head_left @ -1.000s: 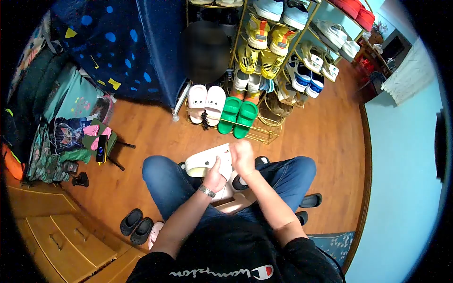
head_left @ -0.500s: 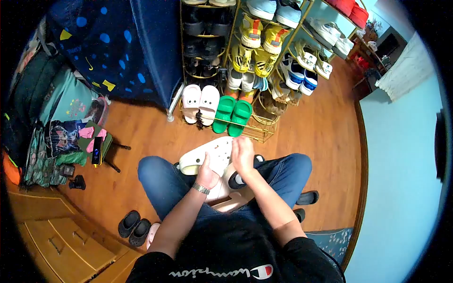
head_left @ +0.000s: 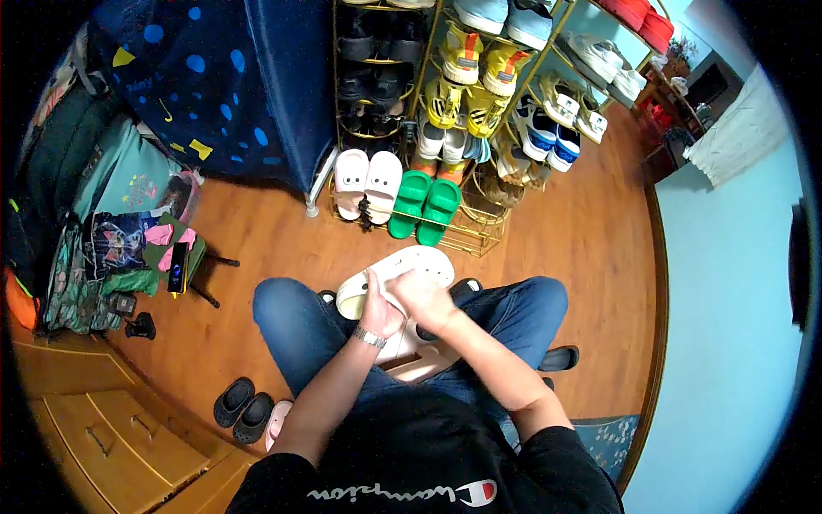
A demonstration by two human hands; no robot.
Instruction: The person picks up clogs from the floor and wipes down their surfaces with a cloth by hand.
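Observation:
Above my lap is a white clog [head_left: 432, 264] with small holes in its upper, its heel end to the left. My left hand [head_left: 379, 310], with a metal watch on the wrist, is closed round the near side of the clog. Curled over the clog's upper, my right hand [head_left: 421, 300] has its fingers pressed together; whether they pinch anything small is hidden. A pale pink object [head_left: 419, 364] lies between my legs under the hands.
A gold wire shoe rack [head_left: 479, 236] ahead bears many shoes, with green slides [head_left: 439, 210] and white slides [head_left: 383, 184] at the bottom. Dark clogs [head_left: 253, 418] are on the floor at left, near a wooden drawer unit [head_left: 128, 437]. A small stool [head_left: 199, 257] holds clothes.
My right hand has moved left from the clog's far right edge to its middle, uncovering the toe. The clog has turned slightly in my left hand.

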